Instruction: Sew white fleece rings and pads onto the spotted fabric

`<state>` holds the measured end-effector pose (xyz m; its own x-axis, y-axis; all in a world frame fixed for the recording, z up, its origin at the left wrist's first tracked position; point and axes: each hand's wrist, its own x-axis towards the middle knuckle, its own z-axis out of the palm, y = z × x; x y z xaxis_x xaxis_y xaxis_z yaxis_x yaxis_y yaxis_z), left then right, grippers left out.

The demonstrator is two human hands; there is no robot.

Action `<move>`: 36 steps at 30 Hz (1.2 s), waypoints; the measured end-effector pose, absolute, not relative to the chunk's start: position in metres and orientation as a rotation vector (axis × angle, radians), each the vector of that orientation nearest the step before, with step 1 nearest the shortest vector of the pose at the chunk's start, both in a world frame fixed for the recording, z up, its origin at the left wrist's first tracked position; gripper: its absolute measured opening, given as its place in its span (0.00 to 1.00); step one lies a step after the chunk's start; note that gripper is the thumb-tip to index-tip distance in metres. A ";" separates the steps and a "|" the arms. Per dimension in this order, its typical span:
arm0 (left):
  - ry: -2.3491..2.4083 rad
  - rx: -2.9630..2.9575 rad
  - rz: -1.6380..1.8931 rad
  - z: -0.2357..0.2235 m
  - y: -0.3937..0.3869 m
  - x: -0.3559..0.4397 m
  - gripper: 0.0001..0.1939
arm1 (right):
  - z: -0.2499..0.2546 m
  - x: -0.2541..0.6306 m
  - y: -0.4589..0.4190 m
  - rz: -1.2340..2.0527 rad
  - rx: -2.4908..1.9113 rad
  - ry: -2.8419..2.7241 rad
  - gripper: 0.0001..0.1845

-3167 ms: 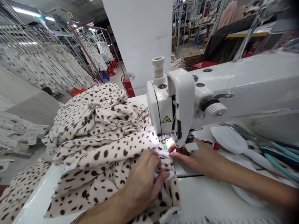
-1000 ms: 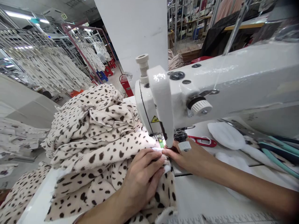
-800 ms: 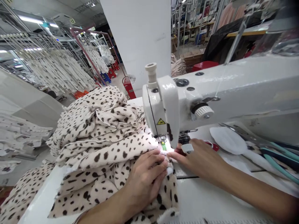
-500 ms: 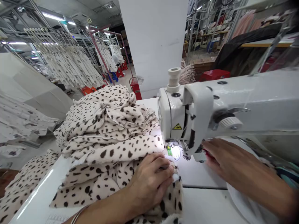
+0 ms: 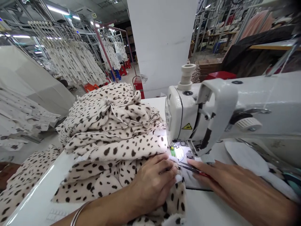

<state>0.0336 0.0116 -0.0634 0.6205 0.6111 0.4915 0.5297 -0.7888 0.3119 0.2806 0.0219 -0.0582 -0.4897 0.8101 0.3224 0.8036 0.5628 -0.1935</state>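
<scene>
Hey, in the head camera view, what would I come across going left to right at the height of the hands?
Spotted fabric, then the left hand resting over it, then the red-handled snips, then the right hand.

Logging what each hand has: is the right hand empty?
No, the right hand holds red-and-dark snips, tips pointing toward the left hand on the spotted cloth.

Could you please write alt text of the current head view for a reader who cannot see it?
A person's right hand holds a thin red-handled tool below a white sewing machine, its metal tip close to spotted fabric, on which the curled left hand rests. The fabric lies heaped across a white table; garments hang behind.
</scene>
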 end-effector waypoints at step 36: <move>0.938 2.683 0.938 -0.061 0.027 0.030 0.11 | -0.064 0.251 0.018 -0.402 -1.165 -2.307 0.28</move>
